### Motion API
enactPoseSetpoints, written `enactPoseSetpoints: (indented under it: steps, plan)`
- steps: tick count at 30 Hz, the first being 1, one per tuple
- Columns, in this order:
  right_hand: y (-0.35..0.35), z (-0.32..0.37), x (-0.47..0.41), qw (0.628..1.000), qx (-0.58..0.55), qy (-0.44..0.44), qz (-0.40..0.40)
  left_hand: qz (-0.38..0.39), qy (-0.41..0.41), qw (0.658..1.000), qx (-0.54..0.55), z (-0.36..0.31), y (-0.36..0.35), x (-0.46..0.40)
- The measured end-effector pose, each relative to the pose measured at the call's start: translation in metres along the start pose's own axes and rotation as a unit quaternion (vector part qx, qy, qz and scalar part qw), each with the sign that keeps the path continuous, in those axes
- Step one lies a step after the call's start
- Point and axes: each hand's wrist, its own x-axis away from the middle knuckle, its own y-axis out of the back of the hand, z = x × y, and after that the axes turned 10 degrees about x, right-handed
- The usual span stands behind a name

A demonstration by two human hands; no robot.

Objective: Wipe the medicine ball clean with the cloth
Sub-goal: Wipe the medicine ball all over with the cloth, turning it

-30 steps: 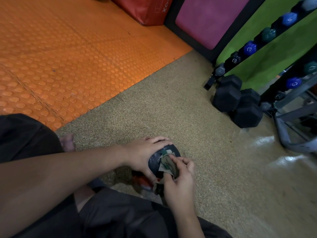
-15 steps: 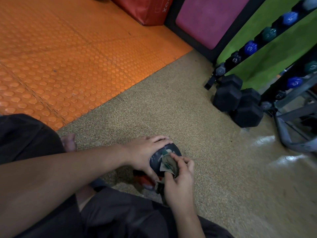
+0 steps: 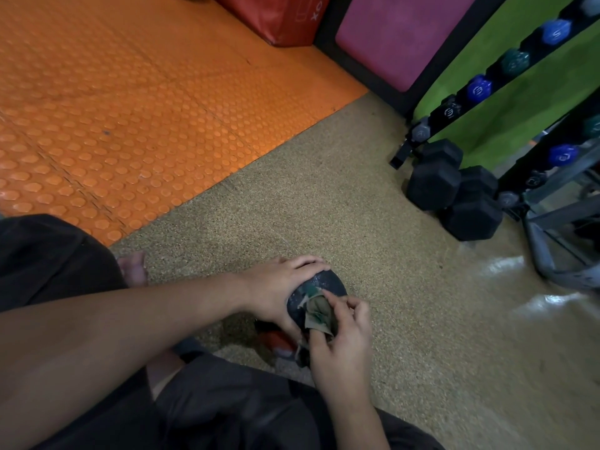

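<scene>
Speckled gym flooring beside an orange mat (image 3: 130, 108): a seated person's left hand (image 3: 276, 287) cups the dark medicine ball (image 3: 328, 284), fingers curled over its far side, apparently to stop it rolling. The right hand (image 3: 341, 339) pinches a folded cloth (image 3: 316, 315), pressed between fingertips and the ball's near face.

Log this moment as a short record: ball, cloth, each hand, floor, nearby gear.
ball: dark medicine ball, low in front of the seated person
cloth: crumpled cloth, pressed on the ball's near side
left hand: left hand curled over the ball, steadying it
right hand: right hand pinches the cloth
floor: speckled tan floor; orange studded mat beyond
gear: black hex dumbbells by a rack
</scene>
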Motion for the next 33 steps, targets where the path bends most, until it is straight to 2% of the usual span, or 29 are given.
enactPoseSetpoints:
  steps: [3, 7, 26, 33]
  plan:
    - [-0.001, 0.000, 0.000, 1.000, 0.022, 0.016, 0.004, -0.003, -0.003, 1.000, 0.009, 0.005, -0.001, -0.001]
    - [-0.002, 0.003, -0.003, 1.000, 0.004, -0.007, 0.023, 0.002, -0.014, 1.000, -0.005, 0.001, 0.001, 0.002]
    - [-0.005, -0.003, -0.005, 1.000, -0.002, -0.004, 0.015, 0.005, -0.030, 0.999, -0.018, -0.006, 0.002, 0.006]
    - [-0.005, -0.003, -0.005, 1.000, -0.024, -0.006, 0.017, -0.008, 0.001, 1.000, 0.005, 0.003, -0.001, 0.002]
